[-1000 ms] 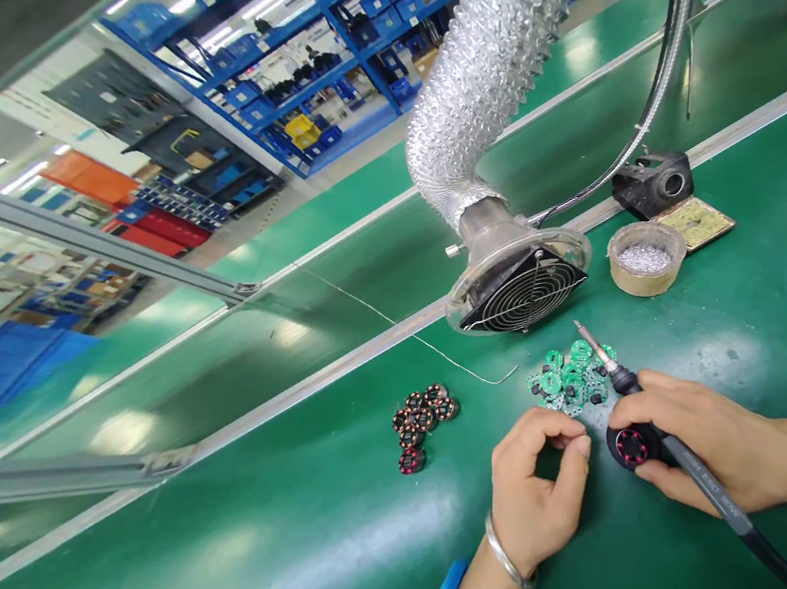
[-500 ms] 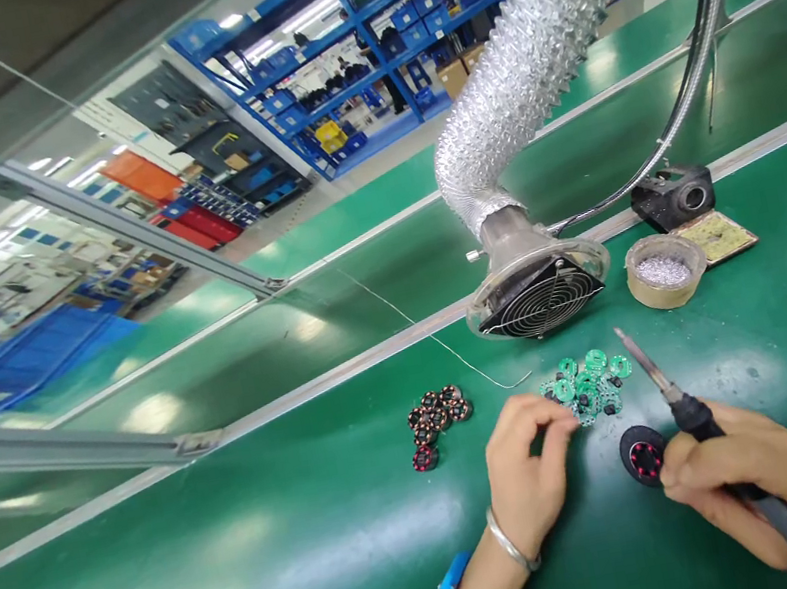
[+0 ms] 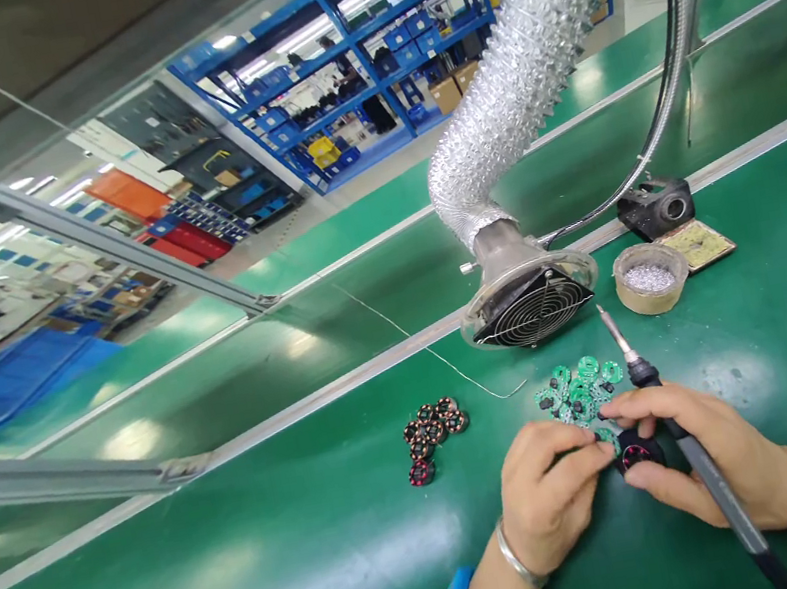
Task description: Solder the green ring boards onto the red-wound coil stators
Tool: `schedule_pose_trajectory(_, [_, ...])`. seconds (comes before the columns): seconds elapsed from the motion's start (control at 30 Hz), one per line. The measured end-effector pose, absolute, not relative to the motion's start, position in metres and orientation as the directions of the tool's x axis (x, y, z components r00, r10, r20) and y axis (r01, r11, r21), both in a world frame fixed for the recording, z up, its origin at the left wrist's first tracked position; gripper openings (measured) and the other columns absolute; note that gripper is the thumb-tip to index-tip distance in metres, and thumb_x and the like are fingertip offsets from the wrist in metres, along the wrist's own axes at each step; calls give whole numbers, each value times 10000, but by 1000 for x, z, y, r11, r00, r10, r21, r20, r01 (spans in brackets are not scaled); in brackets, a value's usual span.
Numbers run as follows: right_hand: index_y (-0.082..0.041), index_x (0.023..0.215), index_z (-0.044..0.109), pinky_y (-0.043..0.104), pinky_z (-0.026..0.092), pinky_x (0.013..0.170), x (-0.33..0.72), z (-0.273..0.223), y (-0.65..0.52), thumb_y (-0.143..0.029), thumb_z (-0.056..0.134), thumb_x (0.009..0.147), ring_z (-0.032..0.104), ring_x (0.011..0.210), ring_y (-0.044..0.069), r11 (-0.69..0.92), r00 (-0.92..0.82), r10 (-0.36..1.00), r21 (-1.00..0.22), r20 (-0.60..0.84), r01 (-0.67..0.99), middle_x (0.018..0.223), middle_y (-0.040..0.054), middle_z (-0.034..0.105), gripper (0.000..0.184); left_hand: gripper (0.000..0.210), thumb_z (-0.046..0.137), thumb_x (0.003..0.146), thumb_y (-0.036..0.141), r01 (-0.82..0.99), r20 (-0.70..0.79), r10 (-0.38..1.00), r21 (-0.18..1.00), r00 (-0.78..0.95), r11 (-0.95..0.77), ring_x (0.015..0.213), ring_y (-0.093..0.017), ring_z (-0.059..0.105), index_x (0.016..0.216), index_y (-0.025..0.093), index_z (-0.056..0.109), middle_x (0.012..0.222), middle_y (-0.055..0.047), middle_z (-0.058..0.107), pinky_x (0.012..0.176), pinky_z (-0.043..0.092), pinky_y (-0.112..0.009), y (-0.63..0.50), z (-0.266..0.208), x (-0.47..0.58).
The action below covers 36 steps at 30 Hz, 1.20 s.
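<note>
My left hand (image 3: 549,485) pinches a small green ring-shaped circuit board (image 3: 608,437) between thumb and fingertips. In my right hand (image 3: 726,454) a soldering iron (image 3: 706,475) is held, its metal tip pointing up and away, clear of the bench. Thumb and forefinger of that same hand reach around a black round holder (image 3: 648,456), which carries a dark coil with red spots. My fingers partly cover the holder. Just beyond the fingertips lies a loose pile of green ring circuit boards (image 3: 579,390) with small black parts among them.
Several copper-wound coil rings (image 3: 432,427) sit to the left. A fume extractor (image 3: 537,305) hangs behind the boards on a silver duct (image 3: 513,70). At the back right stand a tub of metal shavings (image 3: 651,279), a yellow sponge tray (image 3: 699,245) and a black iron stand (image 3: 656,207).
My left hand has moved right from the pile, bringing a green board to the black holder. My right thumb and forefinger have spread around the holder, the iron still in hand.
</note>
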State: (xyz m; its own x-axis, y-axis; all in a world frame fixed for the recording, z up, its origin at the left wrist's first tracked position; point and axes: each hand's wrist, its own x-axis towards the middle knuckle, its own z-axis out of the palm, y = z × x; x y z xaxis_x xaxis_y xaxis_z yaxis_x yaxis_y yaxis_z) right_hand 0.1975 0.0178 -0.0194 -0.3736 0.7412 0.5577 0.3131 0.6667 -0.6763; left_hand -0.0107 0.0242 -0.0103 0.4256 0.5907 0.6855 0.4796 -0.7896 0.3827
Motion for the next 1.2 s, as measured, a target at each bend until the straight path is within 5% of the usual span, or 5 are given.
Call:
schedule_pose_trajectory(0.2, [-185, 1186, 486, 302, 568, 748, 194, -22, 17, -137, 523, 898, 648, 857, 183, 712, -392, 693, -658, 604, 245, 1013, 79, 674, 294, 272, 608, 810, 32, 454, 667, 646, 476, 372, -753, 757, -144, 633, 1013, 211, 637, 850, -27, 675, 673, 514, -253, 17, -12, -1])
schedule_pose_trajectory(0.47, [-180, 1183, 493, 323, 555, 748, 196, -24, 21, -171, 558, 919, 613, 849, 201, 783, -418, 618, -572, 666, 246, 961, 84, 659, 272, 92, 595, 794, 178, 353, 212, 932, 882, 294, -312, 655, -147, 521, 710, 178, 631, 699, -17, 569, 587, 422, -250, 7, -3, 5])
schedule_pose_trajectory(0.7, [-189, 1180, 498, 310, 515, 660, 201, -20, 22, -163, 572, 899, 533, 733, 185, 834, -521, 544, -489, 657, 254, 848, 58, 604, 292, 190, 516, 844, 176, 392, 83, 967, 903, 240, -175, 603, -122, 450, 658, 175, 554, 671, 0, 502, 546, 359, -226, 5, -2, 11])
schedule_pose_trajectory(0.87, [-182, 1229, 476, 345, 516, 801, 205, -12, 27, -16, 436, 876, 586, 888, 189, 873, -598, 457, -461, 658, 160, 1057, 114, 625, 392, 178, 521, 836, 146, 461, 116, 951, 854, 285, -242, 645, -136, 463, 662, 180, 527, 673, 6, 488, 571, 355, -232, 7, 1, 7])
schedule_pose_trajectory(1.2, [-237, 1166, 557, 310, 530, 796, 217, -2, 27, -151, 435, 963, 614, 891, 189, 878, -703, 453, -412, 549, 245, 931, 70, 671, 252, 342, 473, 951, 421, 333, 86, 932, 919, 353, -211, 687, -159, 497, 764, 178, 622, 734, -21, 527, 632, 397, -269, 7, -8, 7])
